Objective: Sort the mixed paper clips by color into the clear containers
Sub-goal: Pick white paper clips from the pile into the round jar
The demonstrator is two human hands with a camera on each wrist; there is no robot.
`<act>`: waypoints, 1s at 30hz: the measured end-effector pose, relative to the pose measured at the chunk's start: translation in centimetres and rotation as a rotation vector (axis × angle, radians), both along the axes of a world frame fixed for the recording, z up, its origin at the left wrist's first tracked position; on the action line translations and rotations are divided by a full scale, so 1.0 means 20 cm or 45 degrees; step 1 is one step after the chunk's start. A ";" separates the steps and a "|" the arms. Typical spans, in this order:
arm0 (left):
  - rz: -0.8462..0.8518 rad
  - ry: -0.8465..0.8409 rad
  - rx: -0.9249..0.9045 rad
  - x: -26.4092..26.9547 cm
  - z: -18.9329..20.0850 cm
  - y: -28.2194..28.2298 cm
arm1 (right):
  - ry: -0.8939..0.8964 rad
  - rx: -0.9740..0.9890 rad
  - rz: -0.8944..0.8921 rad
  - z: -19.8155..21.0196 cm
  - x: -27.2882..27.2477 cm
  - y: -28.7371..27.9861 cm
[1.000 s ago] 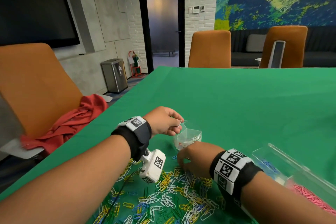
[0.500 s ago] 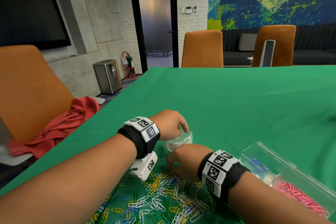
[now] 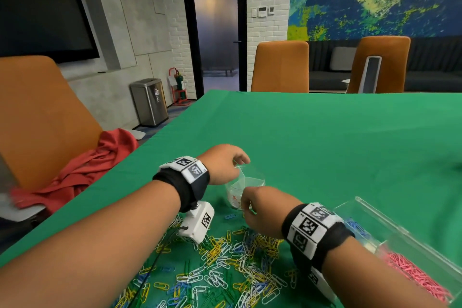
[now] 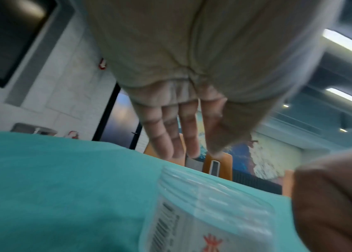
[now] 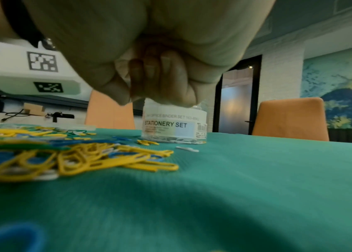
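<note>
Progress: early-to-middle | pink clips (image 3: 415, 275) in tray (image 3: 390, 222), white ones in jar (image 3: 246, 189) | mixed pile (image 3: 225, 262) remains on table | left hand (image 3: 223, 164) spread over jar | right hand (image 3: 262, 210) curled, contents unclear

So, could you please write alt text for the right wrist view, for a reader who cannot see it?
Seen from low over a green table, the right hand, fingers curled together, hangs in front of a small clear jar labelled "STATIONERY SET". A loose pile of yellow, blue, green and white paper clips lies to the left.
</note>
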State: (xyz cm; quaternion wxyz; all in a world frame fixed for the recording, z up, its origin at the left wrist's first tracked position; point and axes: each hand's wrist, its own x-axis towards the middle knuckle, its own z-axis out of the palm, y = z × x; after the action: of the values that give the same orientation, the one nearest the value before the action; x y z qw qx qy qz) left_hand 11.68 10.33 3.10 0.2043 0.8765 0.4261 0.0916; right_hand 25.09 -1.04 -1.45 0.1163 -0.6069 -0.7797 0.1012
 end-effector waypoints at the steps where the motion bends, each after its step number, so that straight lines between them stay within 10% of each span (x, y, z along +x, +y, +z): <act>1: -0.031 0.066 -0.121 -0.02 -0.02 0.01 | 0.081 0.001 -0.028 0.01 0.01 0.01; 6: -0.059 0.163 -0.329 -0.08 -0.11 0.04 | 0.390 0.049 -0.147 0.08 0.11 0.09; 18: -0.051 0.121 -0.337 -0.10 -0.19 0.12 | -0.226 -0.146 -0.126 0.20 0.07 0.32; 30: -0.083 -0.058 -0.439 -0.11 -0.27 0.14 | -0.076 0.130 -0.064 0.16 0.10 0.28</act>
State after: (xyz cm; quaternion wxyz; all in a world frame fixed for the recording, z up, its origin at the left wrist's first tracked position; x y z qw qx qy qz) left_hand 9.44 13.17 -2.26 0.3641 0.8395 0.4023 0.0303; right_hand 27.13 4.56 1.77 0.1263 -0.6222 -0.7715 0.0401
